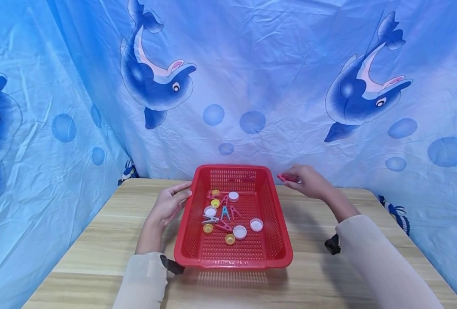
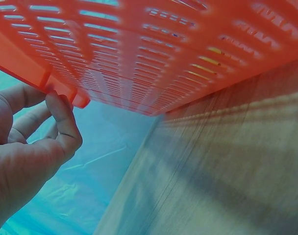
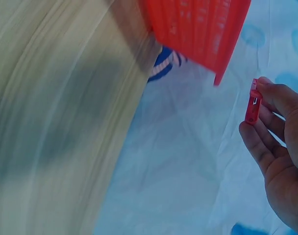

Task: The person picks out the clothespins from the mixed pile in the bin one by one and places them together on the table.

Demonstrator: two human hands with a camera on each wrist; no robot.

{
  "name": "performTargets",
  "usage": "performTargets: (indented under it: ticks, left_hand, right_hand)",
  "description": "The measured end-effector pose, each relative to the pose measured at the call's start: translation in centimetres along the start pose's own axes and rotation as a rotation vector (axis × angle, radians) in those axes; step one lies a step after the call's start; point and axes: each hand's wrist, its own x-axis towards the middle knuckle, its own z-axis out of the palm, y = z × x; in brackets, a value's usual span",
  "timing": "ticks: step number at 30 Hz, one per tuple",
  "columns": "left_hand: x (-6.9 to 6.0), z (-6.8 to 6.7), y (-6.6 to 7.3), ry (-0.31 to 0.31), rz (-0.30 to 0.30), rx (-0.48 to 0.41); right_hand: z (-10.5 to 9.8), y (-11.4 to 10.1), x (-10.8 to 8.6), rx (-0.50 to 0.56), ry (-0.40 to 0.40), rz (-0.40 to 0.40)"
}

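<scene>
A red plastic basket (image 1: 234,263) with slotted walls stands on the wooden table. At its left side my left hand (image 1: 168,204) pinches the rim between thumb and fingers, seen closely in the left wrist view. Just past the basket's far right corner, my right hand (image 1: 309,180) holds a small red clothespin (image 3: 253,105) by its fingertips, apart from the basket. Inside the basket lie several pink clothespins (image 1: 223,226), a blue clothespin (image 1: 225,213) and a grey clothespin (image 1: 210,220). Several white caps (image 1: 239,232) and gold-yellow caps (image 1: 208,228) are scattered among them.
The wooden table (image 1: 97,240) extends to both sides of the basket. A blue cloth curtain (image 1: 251,77) printed with dolphins hangs behind and beside it. Dark straps (image 1: 332,244) sit around both wrists near the sleeves.
</scene>
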Motion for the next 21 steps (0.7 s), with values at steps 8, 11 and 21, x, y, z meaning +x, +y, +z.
performTargets:
  ticks: [8, 11, 21]
  left_hand:
    - [0.0, 0.0, 0.0, -0.003, 0.004, 0.004]
    - [0.0, 0.0, -0.1, -0.004, 0.002, 0.008]
    - [0.1, -0.1, -0.2, -0.001, -0.004, 0.022]
  right_hand:
    - [-1.3, 2.9, -3.4, -0.022, 0.109, 0.078]
    - [-1.7, 3.9, -4.9, -0.039, 0.128, 0.142]
    - [-2.1, 6.9, -9.0, -0.04, 0.12, 0.343]
